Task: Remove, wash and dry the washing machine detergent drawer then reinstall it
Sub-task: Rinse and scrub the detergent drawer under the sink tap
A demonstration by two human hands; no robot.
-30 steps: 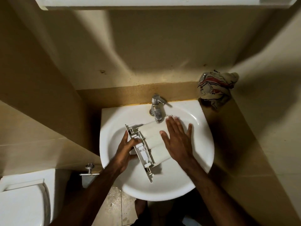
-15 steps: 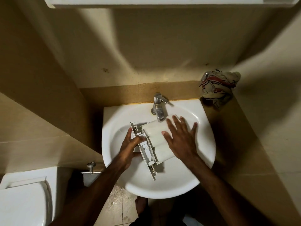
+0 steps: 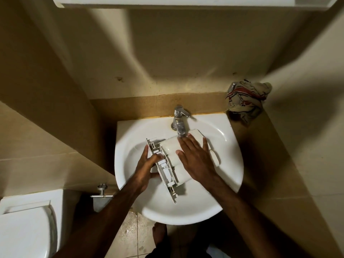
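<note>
The white detergent drawer (image 3: 170, 155) lies upside down in the white sink (image 3: 229, 164), its front panel toward the left and its far end under the chrome tap (image 3: 179, 123). My left hand (image 3: 149, 164) grips the drawer's front panel from the left side. My right hand (image 3: 195, 157) lies flat, fingers spread, on the drawer's smooth underside, fingertips just below the tap's spout. I cannot tell whether water is running.
A crumpled striped cloth (image 3: 245, 98) sits on the tan ledge at the sink's back right corner. A white toilet (image 3: 24, 228) stands at the lower left, with a wall valve (image 3: 102, 190) beside it. Walls close in on both sides.
My right hand has slid over the drawer's underside, back toward me and then up toward the tap. My left hand keeps its grip on the front panel.
</note>
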